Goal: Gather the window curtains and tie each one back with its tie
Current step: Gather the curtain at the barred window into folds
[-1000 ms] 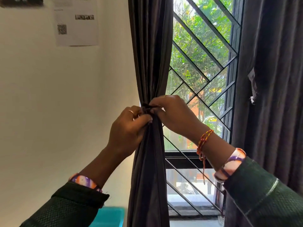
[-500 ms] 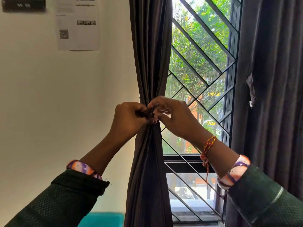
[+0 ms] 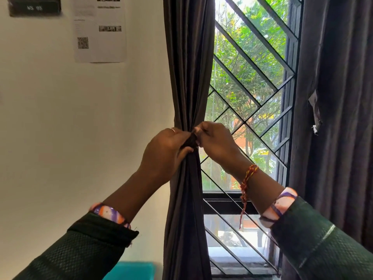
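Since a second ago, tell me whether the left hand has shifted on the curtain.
Yes, slightly: the left hand has risen from the window's horizontal bar and edged right onto the gathered curtain, at the tie.

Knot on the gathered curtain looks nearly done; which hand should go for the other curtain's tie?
Probably the right hand: it is nearer the ungathered dark grey curtain, while the left hand grips the gathered dark curtain.

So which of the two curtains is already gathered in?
The left curtain, cinched where the left hand and right hand work its tie. The right curtain hangs loose.
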The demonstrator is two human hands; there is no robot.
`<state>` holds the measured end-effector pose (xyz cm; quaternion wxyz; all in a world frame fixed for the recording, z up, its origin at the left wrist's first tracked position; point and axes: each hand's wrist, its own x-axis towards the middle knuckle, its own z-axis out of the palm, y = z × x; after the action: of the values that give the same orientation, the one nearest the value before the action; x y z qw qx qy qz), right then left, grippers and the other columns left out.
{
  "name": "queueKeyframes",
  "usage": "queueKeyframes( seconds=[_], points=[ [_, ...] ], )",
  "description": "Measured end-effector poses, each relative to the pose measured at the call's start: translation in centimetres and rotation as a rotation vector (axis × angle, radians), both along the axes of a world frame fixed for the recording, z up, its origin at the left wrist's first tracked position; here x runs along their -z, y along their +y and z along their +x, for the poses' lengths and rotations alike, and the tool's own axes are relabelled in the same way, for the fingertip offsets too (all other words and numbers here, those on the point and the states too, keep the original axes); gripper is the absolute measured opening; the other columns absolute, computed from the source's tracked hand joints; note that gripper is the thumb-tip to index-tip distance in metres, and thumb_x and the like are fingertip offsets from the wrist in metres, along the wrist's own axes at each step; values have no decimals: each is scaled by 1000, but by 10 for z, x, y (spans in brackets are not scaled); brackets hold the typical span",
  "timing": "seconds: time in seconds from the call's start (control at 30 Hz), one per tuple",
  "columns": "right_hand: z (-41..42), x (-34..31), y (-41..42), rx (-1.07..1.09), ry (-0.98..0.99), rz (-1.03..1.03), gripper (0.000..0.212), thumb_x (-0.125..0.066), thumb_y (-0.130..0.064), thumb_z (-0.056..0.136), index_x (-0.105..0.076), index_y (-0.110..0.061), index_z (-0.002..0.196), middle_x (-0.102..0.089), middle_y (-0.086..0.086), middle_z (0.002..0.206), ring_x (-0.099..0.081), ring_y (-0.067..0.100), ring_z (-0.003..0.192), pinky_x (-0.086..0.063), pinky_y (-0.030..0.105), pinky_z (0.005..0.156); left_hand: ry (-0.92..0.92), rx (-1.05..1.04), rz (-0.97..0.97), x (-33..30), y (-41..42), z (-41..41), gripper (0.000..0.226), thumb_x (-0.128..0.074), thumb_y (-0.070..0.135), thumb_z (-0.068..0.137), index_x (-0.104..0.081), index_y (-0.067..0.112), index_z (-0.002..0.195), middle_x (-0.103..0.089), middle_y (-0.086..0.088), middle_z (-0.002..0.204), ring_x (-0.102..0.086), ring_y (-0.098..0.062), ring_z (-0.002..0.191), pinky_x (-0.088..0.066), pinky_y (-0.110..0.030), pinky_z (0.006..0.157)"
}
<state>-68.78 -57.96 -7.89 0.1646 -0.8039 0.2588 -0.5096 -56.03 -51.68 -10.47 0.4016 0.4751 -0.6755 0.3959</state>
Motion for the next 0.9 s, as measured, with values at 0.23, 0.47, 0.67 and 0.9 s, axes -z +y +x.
queueKeyframes(
  seconds=[0.23, 0.47, 0.67, 0.9],
  points=[
    [10, -11, -6, -48, -64, 187, 38, -60, -15, 85, -56, -17, 47, -53, 1, 52, -48, 16, 52, -41, 30, 58, -284, -207, -181, -1, -2, 5, 22, -59, 13, 82, -69, -1, 96, -67, -15, 75, -62, -30, 64, -50, -29, 49],
    [-8, 16, 10, -324, -117, 425, 18, -73, -1, 75, -59, -1, 87, -61, 13, 71, -61, 20, 59, -53, 28, 54, 559, -1, 479, -24, 3, 4, 27, -54, 17, 82, -56, 10, 56, -52, -7, 59, -47, -19, 60, -32, -27, 56],
    [3, 27, 16, -231, -162, 355, 18, -81, -12, 69, -64, -7, 65, -65, 13, 65, -62, 17, 56, -56, 28, 54, 713, 196, 683, -29, 7, -5, 31, -49, 10, 87, -54, 11, 56, -44, -3, 56, -37, -13, 55, -29, -27, 56],
    [7, 25, 8, -12, -63, 25, 18, -69, -16, 79, -67, -20, 62, -65, 3, 60, -67, 21, 63, -58, 40, 66, 909, 330, 645, -24, 7, 7, 20, -48, -3, 87, -68, 1, 91, -58, -4, 62, -53, -9, 57, -47, -18, 56]
  ],
)
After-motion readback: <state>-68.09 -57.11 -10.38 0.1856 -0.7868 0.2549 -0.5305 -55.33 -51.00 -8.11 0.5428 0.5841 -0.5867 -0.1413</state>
